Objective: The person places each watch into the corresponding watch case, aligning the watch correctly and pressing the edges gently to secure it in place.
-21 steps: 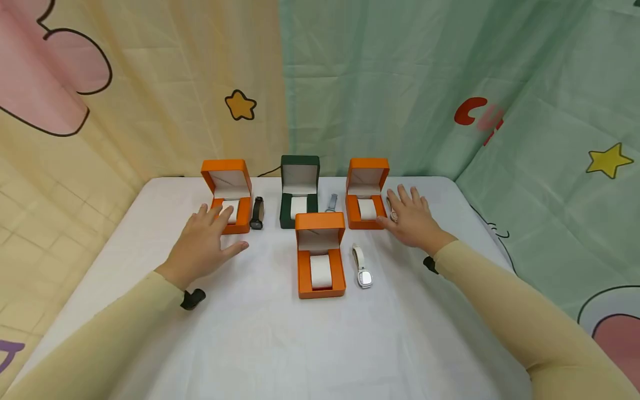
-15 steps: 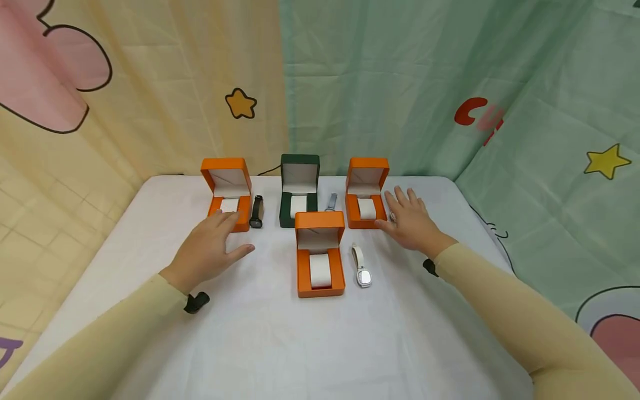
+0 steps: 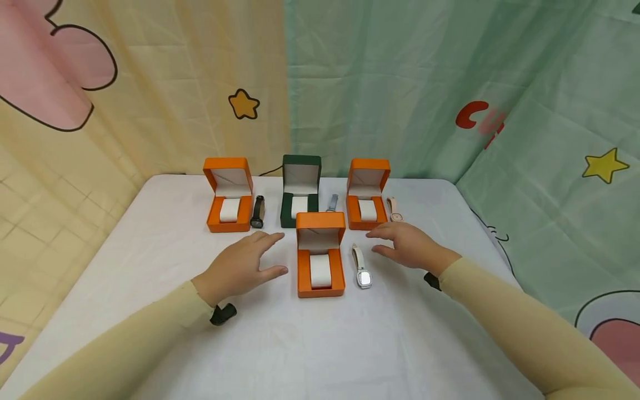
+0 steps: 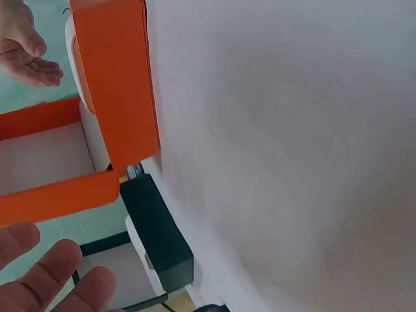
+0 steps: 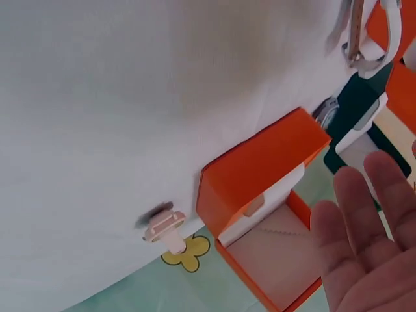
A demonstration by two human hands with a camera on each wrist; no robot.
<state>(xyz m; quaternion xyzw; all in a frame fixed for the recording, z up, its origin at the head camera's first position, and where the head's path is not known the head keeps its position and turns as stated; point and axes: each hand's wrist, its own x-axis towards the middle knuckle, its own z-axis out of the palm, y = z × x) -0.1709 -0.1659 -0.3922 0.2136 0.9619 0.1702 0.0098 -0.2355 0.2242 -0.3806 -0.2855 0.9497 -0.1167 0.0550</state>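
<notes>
Four open watch boxes stand on a white table point(image 3: 150, 233). An orange box point(image 3: 229, 195), a dark green box point(image 3: 300, 191) and another orange box point(image 3: 367, 194) line the back. A third orange box point(image 3: 320, 256) sits nearer, with a white cushion inside. My left hand point(image 3: 250, 264) hovers open just left of this near box, fingers pointing at it. My right hand point(image 3: 400, 244) hovers open right of a white watch point(image 3: 361, 268) that lies beside the box. Neither hand holds anything. The left wrist view shows the near orange box point(image 4: 114, 84) and my left fingers point(image 4: 52, 279).
A black watch point(image 3: 257, 211), a grey watch point(image 3: 332, 202) and a pink watch point(image 3: 395, 209) each lie beside a back box. The right wrist view shows the pink watch point(image 5: 166, 227) by the right orange box point(image 5: 260, 175). Printed curtains hang close behind and beside the table.
Both hands drew back from the rear orange boxes and moved inward to either side of the near orange box. The pink watch, earlier under my right hand, now lies uncovered.
</notes>
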